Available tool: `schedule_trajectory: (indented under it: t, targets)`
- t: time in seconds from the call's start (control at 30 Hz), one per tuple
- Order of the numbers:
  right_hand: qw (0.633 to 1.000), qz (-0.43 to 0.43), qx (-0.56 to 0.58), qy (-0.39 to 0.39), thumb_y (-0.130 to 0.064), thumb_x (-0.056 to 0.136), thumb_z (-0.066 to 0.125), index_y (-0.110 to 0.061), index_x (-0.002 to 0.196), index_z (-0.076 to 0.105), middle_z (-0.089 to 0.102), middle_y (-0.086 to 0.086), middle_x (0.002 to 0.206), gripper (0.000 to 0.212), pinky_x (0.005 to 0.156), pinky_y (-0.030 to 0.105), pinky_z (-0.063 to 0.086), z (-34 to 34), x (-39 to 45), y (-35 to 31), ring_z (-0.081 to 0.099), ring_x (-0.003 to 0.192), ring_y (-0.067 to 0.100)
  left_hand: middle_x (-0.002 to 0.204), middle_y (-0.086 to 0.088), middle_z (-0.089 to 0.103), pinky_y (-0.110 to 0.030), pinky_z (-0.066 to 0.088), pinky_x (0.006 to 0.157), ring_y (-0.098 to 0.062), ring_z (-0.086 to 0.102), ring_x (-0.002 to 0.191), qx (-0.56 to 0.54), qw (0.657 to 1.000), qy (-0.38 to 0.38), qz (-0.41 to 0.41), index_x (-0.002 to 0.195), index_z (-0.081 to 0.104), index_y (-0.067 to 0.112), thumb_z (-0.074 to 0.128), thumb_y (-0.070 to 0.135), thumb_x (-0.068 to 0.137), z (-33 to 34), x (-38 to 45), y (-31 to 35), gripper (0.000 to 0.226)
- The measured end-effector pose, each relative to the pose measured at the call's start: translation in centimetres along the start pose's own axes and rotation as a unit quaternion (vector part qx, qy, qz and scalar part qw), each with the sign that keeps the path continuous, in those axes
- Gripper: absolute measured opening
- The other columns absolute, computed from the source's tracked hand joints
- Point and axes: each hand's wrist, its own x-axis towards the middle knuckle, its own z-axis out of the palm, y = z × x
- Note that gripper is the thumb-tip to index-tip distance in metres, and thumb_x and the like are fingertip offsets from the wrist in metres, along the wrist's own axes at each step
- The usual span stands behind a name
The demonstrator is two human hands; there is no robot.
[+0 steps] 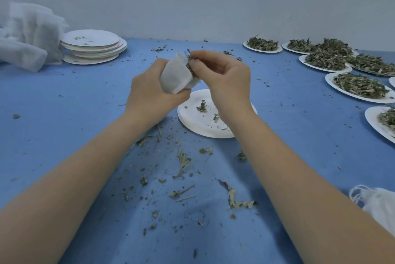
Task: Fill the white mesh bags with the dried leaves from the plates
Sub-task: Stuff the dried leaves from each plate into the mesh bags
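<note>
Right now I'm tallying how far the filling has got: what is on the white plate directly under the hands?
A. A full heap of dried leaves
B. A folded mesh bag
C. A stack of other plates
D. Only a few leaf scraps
D: the plate under the hands shows mostly bare white, with only a few leaf scraps on it.

Centre of frame: the left hand (149, 90) grips a white mesh bag (176, 75) while the right hand (226, 80) pinches dried leaves (189, 60) at its mouth, above a nearly empty plate (192, 118). Right: heaped plates (342, 90). Upper left: stacked plates (94, 44).
</note>
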Motion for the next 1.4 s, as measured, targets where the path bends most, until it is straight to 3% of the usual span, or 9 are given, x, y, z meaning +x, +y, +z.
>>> schedule_trajectory:
  t: [0.3,0.43,0.63,0.8,0.9,1.0,1.07,1.17,1.4]
  targets:
    - [0.973,-0.089,-0.176,-0.124,-0.005,0.073,0.071,-0.026,0.077,0.075,0.072,-0.013,0.078,0.022,0.078,0.033,0.057,-1.6,0.2,-0.8,0.069,0.076,0.004,0.078,0.020,0.056,-0.002,0.038,0.057,0.004,0.054,0.072,0.020,1.000,0.004,0.023,0.094,0.052,0.032,0.077,0.042,0.062,-0.3,-0.1,0.3,0.042]
    - [0.946,-0.068,-0.236,-0.211,-0.006,0.076,0.069,-0.030,0.081,0.074,0.070,-0.021,0.073,0.025,0.078,0.023,0.055,-1.8,0.9,-1.9,0.067,0.077,-0.002,0.086,0.013,0.060,-0.030,0.049,0.069,-0.012,0.056,0.082,0.065,0.996,-0.014,0.051,0.101,0.057,0.031,0.066,0.051,0.058,-0.1,-0.5,0.6,0.048]
    - [0.879,-0.011,-0.314,-0.358,-0.019,0.089,0.056,-0.026,0.090,0.073,0.066,0.012,0.088,0.018,0.062,0.023,0.041,-2.0,1.2,-3.6,0.050,0.070,0.016,0.086,0.007,0.064,-0.036,0.051,0.073,-0.015,0.059,0.083,0.051,0.997,-0.043,0.046,0.103,0.056,0.030,0.065,0.046,0.059,0.1,-1.0,0.9,0.048]
    - [0.845,-0.069,-0.439,-0.298,-0.009,0.079,0.063,-0.009,0.083,0.074,0.068,0.016,0.096,0.012,0.065,0.032,0.045,-2.1,1.7,-3.9,0.060,0.086,0.031,0.090,0.006,0.064,-0.033,0.050,0.072,-0.016,0.059,0.084,0.046,0.996,-0.046,0.068,0.110,0.056,0.024,0.076,0.041,0.067,0.2,-1.1,1.1,0.051]
    - [0.848,-0.057,-0.449,-0.276,-0.004,0.078,0.058,-0.018,0.062,0.067,0.056,0.000,0.055,0.023,0.044,0.018,0.034,-1.3,1.4,-3.4,0.042,0.050,0.008,0.081,0.011,0.062,-0.022,0.047,0.067,-0.011,0.058,0.077,0.041,0.995,-0.054,0.076,0.105,0.058,0.024,0.076,0.038,0.067,0.5,-1.2,1.4,0.045]
    - [0.864,-0.011,-0.395,-0.311,-0.003,0.080,0.054,-0.011,0.062,0.062,0.043,-0.002,0.053,0.021,0.040,0.013,0.028,-1.2,1.0,-3.0,0.035,0.048,0.007,0.071,0.017,0.055,-0.009,0.038,0.058,-0.003,0.053,0.065,0.037,0.994,-0.061,0.081,0.105,0.058,0.019,0.075,0.034,0.065,0.7,-1.3,1.8,0.046]
    - [0.877,0.015,-0.338,-0.340,-0.009,0.087,0.054,0.000,0.079,0.065,0.045,0.007,0.059,0.016,0.043,0.014,0.030,-1.8,1.2,-3.4,0.034,0.047,0.007,0.077,0.018,0.057,-0.012,0.041,0.063,-0.008,0.055,0.073,0.030,0.995,-0.059,0.080,0.111,0.055,0.025,0.076,0.036,0.064,0.5,-1.1,1.9,0.052]
    - [0.888,0.010,-0.295,-0.353,-0.023,0.091,0.057,-0.017,0.094,0.073,0.068,0.014,0.089,0.018,0.072,0.037,0.052,-3.0,1.7,-4.0,0.063,0.077,0.024,0.087,0.013,0.057,-0.028,0.045,0.066,-0.016,0.055,0.080,0.068,0.992,-0.061,0.092,0.117,0.047,0.027,0.076,0.033,0.065,0.0,-0.7,1.5,0.060]
    - [0.912,0.004,-0.351,-0.213,-0.004,0.079,0.050,-0.031,0.071,0.072,0.071,-0.009,0.069,0.036,0.068,0.019,0.056,-4.1,2.5,-3.2,0.068,0.076,0.014,0.103,-0.003,0.062,-0.032,0.041,0.068,-0.028,0.055,0.085,0.184,0.977,-0.050,0.095,0.117,0.049,0.021,0.069,0.025,0.072,-0.3,-0.2,0.1,0.050]
